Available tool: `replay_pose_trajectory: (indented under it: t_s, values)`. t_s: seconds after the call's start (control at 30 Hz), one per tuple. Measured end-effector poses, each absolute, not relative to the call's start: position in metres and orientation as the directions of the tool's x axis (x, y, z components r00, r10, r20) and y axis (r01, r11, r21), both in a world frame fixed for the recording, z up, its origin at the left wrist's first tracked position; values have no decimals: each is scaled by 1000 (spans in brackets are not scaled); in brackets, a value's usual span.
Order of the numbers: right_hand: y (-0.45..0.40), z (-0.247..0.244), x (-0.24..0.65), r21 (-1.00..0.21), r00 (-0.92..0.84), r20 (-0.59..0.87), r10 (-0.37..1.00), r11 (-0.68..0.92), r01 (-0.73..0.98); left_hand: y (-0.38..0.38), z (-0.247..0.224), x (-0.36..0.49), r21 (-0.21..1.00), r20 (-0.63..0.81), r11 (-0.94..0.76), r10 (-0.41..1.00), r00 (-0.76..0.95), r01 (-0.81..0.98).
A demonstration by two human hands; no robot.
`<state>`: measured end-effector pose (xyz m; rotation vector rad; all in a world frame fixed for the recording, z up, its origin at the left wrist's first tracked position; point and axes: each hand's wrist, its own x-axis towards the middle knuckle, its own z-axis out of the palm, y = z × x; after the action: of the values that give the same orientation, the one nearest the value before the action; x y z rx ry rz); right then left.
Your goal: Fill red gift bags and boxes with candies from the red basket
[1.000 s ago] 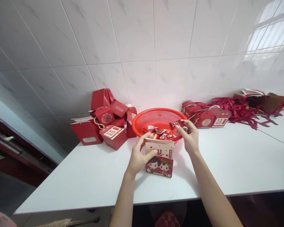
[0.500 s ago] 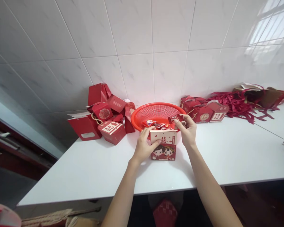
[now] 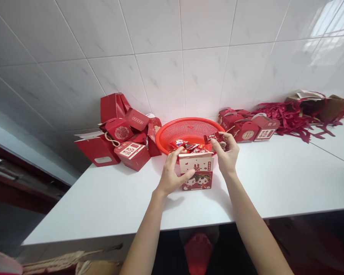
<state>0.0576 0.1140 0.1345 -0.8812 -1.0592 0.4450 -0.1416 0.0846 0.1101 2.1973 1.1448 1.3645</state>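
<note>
A red and cream candy box (image 3: 197, 172) with two cartoon faces stands upright on the white table, its top flap raised. My left hand (image 3: 172, 173) grips its left side, thumb across the front and fingers behind. In my right hand (image 3: 228, 152), pinched between thumb and fingers, is a wrapped candy (image 3: 213, 138) in dark red shiny wrapping. It is held just behind and to the right of the box, over the rim of a red plastic basket (image 3: 193, 126). Several wrapped candies (image 3: 186, 145) lie in this basket; the box hides its front part.
Several red gift boxes (image 3: 133, 154) are heaped at the left, some with rope handles. More red boxes (image 3: 246, 131) stand at the right, beside a pile of dark red ribbons (image 3: 286, 118). A tiled wall (image 3: 157, 84) rises behind the white table (image 3: 103, 206).
The view has shifted slightly, so things sit a little higher in it. My left hand stays on the box, and my right hand still holds the candy, nearly in the same place.
</note>
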Motion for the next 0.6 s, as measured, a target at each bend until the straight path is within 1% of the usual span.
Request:
replay_pose_trajectory:
  t_s: [0.2,0.37,0.6]
  values:
    - [116,134,56,-819,463,532,709,570,66,87,110,-143,589,639,-664,732,238,461]
    - [116,135,55,-821,484,522,702,567,63,87,109,-144,595,640,-665,732,233,452]
    - [115,136,54,-848,490,481,727,527,49,88,108,-146,586,651,-673,723,232,451]
